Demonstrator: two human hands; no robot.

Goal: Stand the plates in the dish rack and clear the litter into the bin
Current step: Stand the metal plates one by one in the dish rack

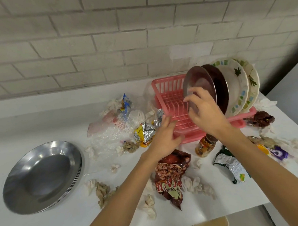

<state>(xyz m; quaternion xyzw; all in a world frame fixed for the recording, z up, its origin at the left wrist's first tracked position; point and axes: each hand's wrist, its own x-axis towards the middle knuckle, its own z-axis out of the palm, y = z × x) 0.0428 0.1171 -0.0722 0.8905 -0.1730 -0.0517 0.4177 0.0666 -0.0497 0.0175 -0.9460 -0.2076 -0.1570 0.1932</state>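
Stacked steel plates (43,175), smooth and round, lie flat at left. Crinkled foil wrappers (145,131) strew the counter. Left hand (164,137), fingers spread, holds nothing beside the pink slotted plastic dish rack (169,88). Right hand (206,110) pinches 1 upright steel plate (199,81) in the rack. If it is released unseated, the slick rim may slide and topple.

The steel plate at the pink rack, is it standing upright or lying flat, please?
Upright: the steel plate stands on edge at the rack, right hand gripping its rim.
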